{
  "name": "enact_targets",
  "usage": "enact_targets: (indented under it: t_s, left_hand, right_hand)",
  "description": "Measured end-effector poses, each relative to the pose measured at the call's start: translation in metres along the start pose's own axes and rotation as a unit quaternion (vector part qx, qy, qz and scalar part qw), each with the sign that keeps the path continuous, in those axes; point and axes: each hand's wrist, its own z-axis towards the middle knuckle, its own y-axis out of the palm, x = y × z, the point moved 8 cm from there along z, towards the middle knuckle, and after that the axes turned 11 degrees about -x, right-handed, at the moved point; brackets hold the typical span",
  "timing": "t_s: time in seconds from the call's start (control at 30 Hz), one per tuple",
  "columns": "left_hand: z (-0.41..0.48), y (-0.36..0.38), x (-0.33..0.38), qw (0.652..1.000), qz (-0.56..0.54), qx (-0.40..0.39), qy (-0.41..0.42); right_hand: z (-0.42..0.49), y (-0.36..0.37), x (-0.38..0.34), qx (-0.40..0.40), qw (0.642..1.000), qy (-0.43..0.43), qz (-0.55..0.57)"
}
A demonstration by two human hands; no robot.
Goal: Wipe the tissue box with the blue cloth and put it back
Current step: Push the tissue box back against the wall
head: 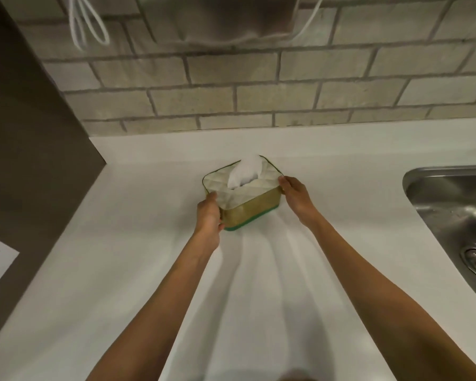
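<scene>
A white bench [121,257] ran along a grey brick wall [259,92], with a metal sink [451,210] at the right and a dark panel [25,147] at the left. The tissue box [242,196] stood in the middle, toward the wall, a white tissue [245,171] poking out. The left hand [208,218] and right hand [296,195] gripped its two sides. Bare bench lay all around the box.

Single head-worn view, steeply down onto countertop [138,270], facing the brick wall [259,86].
</scene>
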Motion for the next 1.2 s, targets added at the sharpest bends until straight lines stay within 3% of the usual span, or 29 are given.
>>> enact_targets:
  t_s: [0.37, 0.8, 1.2]
  left_hand:
    - [0.07, -0.018, 0.043, 0.996, 0.036, 0.059, 0.05]
    - [0.108, -0.006, 0.06, 0.997, -0.005, 0.012, 0.074]
    - [0.114, -0.009, 0.061, 0.995, 0.058, 0.023, 0.081]
  right_hand:
    - [0.031, 0.019, -0.011, 0.011, 1.0, -0.002, -0.025]
    - [0.058, 0.023, -0.016, 0.015, 1.0, 0.002, 0.0]
    - [0.064, 0.023, -0.008, -0.003, 0.999, 0.038, -0.003]
